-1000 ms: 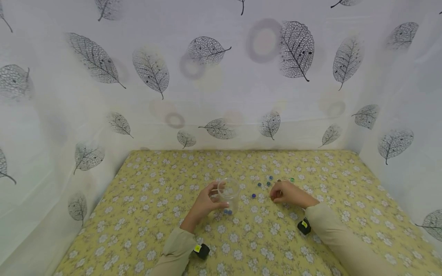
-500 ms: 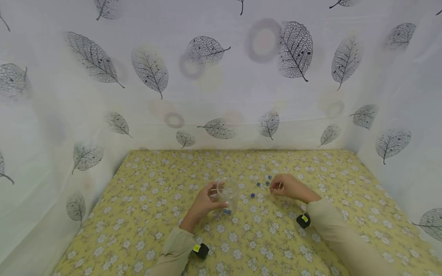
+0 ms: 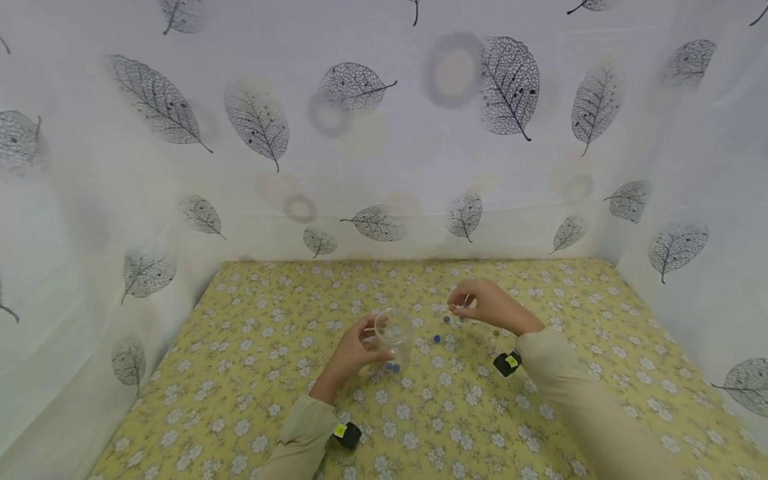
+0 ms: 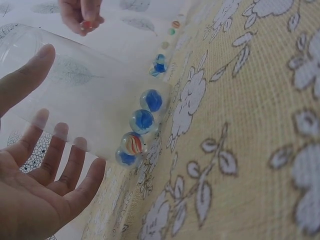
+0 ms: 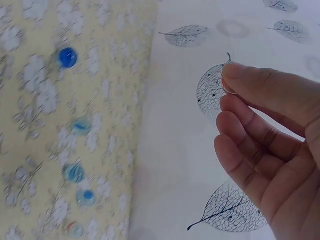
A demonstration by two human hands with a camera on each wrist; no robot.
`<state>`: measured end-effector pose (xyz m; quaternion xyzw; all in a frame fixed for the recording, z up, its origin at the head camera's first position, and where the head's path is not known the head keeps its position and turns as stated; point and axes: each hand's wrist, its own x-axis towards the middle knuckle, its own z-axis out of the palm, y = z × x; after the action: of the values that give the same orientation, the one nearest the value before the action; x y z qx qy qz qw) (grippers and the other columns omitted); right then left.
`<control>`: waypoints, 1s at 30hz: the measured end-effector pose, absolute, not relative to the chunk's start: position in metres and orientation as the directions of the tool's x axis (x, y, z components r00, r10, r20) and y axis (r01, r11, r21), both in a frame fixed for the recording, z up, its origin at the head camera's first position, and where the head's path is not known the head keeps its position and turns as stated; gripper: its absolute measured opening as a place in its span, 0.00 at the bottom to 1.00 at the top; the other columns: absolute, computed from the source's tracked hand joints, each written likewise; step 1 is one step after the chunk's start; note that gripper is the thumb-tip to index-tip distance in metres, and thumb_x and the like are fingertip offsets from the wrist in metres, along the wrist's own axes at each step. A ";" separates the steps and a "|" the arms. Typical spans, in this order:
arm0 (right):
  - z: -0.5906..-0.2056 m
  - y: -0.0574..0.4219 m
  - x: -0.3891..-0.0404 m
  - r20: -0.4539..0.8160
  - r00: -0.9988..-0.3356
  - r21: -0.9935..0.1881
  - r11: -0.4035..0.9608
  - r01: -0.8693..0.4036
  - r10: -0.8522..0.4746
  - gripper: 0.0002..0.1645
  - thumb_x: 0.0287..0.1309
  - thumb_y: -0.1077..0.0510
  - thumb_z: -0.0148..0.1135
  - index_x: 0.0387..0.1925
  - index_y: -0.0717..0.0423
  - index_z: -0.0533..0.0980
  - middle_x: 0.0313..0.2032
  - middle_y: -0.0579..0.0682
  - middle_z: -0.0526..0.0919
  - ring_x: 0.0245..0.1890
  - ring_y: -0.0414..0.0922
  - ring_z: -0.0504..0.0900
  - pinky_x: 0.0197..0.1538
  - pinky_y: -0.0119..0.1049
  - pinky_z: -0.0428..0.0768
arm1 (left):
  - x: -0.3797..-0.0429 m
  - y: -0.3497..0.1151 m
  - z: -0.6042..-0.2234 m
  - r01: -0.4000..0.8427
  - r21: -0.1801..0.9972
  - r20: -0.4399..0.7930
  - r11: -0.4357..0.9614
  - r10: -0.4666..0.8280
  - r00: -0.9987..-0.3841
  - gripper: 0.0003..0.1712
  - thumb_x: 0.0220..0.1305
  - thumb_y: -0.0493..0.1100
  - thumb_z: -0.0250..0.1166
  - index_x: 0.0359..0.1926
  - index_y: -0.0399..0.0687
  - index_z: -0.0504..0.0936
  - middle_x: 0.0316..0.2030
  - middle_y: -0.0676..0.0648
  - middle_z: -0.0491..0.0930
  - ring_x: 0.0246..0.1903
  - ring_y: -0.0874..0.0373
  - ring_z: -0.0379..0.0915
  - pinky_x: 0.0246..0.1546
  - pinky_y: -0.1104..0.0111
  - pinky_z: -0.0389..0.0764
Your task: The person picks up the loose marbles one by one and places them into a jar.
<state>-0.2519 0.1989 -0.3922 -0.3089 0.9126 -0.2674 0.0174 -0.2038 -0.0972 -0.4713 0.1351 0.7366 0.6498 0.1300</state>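
Observation:
My left hand (image 3: 354,350) holds a clear cup (image 4: 75,75) upright on the table, thumb on one side and fingers on the other. Several marbles lie at its bottom, mostly blue-swirled, one a red-and-white striped marble (image 4: 133,143). My right hand (image 3: 492,308) is raised to the right of the cup, pinching a reddish marble (image 4: 87,25) between thumb and fingertips. In the right wrist view the fingers mostly hide that marble. On the cloth below are a dark blue marble (image 5: 68,58) and several lighter ones, such as a blue-swirled marble (image 5: 75,173).
A yellow flowered cloth (image 3: 270,400) covers the table. White sheeting (image 3: 384,147) with leaf prints stands behind it and on both sides. Farther marbles, one a green marble (image 4: 172,31), lie beyond the cup in the left wrist view.
My right hand has risen off the cloth and moved left, towards the cup, with the reddish marble pinched in it. My left hand and the cup have stayed in place.

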 end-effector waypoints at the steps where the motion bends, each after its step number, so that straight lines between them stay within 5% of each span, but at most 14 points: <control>1: -0.391 0.196 -0.252 0.138 -0.806 -0.497 0.664 -0.559 -0.575 0.07 0.55 0.59 0.66 0.38 0.52 0.81 0.35 0.46 0.83 0.34 0.38 0.78 0.38 0.36 0.81 | -0.204 -0.097 -0.472 0.035 0.992 -0.012 0.123 0.365 -0.931 0.41 0.51 0.40 0.73 0.65 0.47 0.65 0.61 0.36 0.65 0.59 0.38 0.67 0.54 0.58 0.79; 17: -0.377 0.156 -0.254 0.218 -0.738 -0.470 0.594 -0.653 -0.639 0.08 0.56 0.58 0.65 0.38 0.53 0.82 0.36 0.47 0.84 0.35 0.42 0.80 0.41 0.41 0.83 | -0.204 -0.096 -0.470 0.010 0.992 -0.036 0.129 0.353 -0.935 0.39 0.51 0.38 0.72 0.64 0.47 0.66 0.62 0.36 0.66 0.60 0.39 0.67 0.54 0.57 0.79; 30: -0.381 0.125 -0.253 0.230 -0.646 -0.482 0.492 -0.725 -0.728 0.07 0.56 0.58 0.65 0.38 0.54 0.82 0.37 0.47 0.84 0.36 0.41 0.80 0.41 0.33 0.83 | -0.204 -0.096 -0.468 0.014 0.991 -0.035 0.137 0.355 -0.934 0.38 0.53 0.37 0.71 0.64 0.46 0.66 0.61 0.37 0.66 0.61 0.39 0.65 0.58 0.53 0.75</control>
<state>-0.2533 0.1250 -0.3808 -0.4205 0.8636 -0.2781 0.0021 -0.2039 -0.0962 -0.4681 0.1243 0.7422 0.6452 0.1318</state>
